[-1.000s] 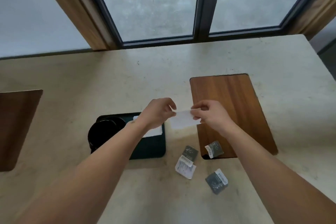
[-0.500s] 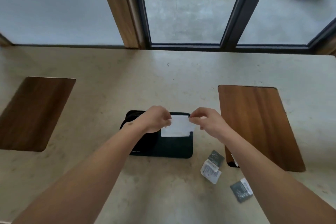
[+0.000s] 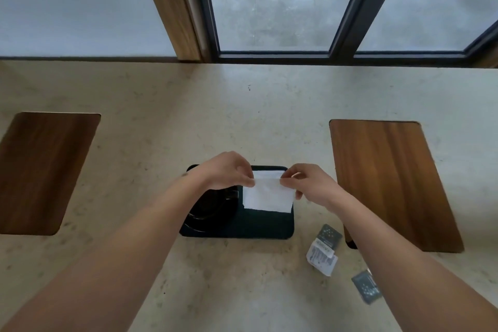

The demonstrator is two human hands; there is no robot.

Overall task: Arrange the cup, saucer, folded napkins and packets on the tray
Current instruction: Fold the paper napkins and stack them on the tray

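Note:
A dark rectangular tray (image 3: 258, 226) lies on the stone table in front of me. Its left half holds a black saucer with a black cup (image 3: 213, 203), partly hidden by my left wrist. My left hand (image 3: 229, 171) and my right hand (image 3: 307, 183) each pinch a top corner of a white folded napkin (image 3: 268, 195) held over the tray's right half. Another white napkin edge shows just behind it. Three packets lie on the table right of the tray: a dark one (image 3: 330, 236), a white one (image 3: 322, 257) and a grey one (image 3: 366, 286).
Two wooden placemats sit on the table, one at the left (image 3: 40, 170) and one at the right (image 3: 390, 180). A dark-framed window (image 3: 342, 8) runs along the table's far edge.
Both hands have carried the napkin leftward from beside the right placemat to above the tray's right half and lowered it. The camera view has shifted right to left too.

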